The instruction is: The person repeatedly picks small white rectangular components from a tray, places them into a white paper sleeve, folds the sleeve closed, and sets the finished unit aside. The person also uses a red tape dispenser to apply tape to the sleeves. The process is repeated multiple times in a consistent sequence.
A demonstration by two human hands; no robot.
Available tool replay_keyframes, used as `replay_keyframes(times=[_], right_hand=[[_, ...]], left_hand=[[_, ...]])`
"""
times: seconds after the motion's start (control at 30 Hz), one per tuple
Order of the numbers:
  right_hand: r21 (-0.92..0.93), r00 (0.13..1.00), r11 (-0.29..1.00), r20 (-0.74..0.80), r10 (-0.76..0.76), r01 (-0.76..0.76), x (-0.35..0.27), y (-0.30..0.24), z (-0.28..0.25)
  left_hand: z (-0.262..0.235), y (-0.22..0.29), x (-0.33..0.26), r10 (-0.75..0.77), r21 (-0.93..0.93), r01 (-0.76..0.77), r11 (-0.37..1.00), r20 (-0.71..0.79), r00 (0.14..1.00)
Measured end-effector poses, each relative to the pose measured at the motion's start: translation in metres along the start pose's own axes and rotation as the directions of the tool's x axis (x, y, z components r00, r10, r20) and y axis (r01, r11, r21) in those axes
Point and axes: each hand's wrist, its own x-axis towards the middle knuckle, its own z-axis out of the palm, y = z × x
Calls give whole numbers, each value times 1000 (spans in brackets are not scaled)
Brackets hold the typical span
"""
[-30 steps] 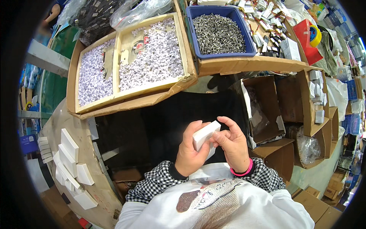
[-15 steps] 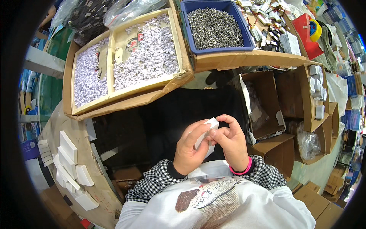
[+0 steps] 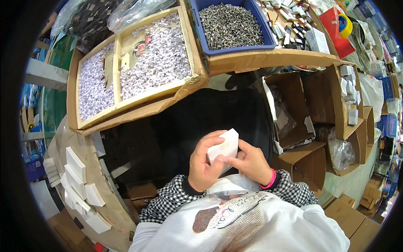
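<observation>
A small white box (image 3: 224, 149) is gripped at frame centre by the left hand (image 3: 203, 166) and right hand (image 3: 249, 161); finished white boxes (image 3: 77, 180) are stacked lower left, so more folding seemingly remains.

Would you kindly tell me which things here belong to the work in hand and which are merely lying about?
In hand:
small white box, held between left hand and right hand
row of similar white boxes on the left

Lying about:
blue bin of metal parts
cardboard tray of small white pieces
red tape dispenser
open cardboard boxes
</observation>
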Motion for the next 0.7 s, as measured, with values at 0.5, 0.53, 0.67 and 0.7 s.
replay_keyframes(times=[0.5,0.53,0.67,0.7], right_hand=[[233,968,971,226,-108,54,24,13,-57],[155,959,987,269,-87,46,25,8,-66],[-105,917,984,389,-95,146,33,-13,-87],[-275,907,945,419,-46,176,37,-20,-89]], left_hand=[[-15,14,50,274,549,-428,718,344,898],[-17,19,54,236,567,-539,623,520,821],[4,26,61,25,519,-657,546,774,632],[6,26,63,34,522,-656,546,768,639]])
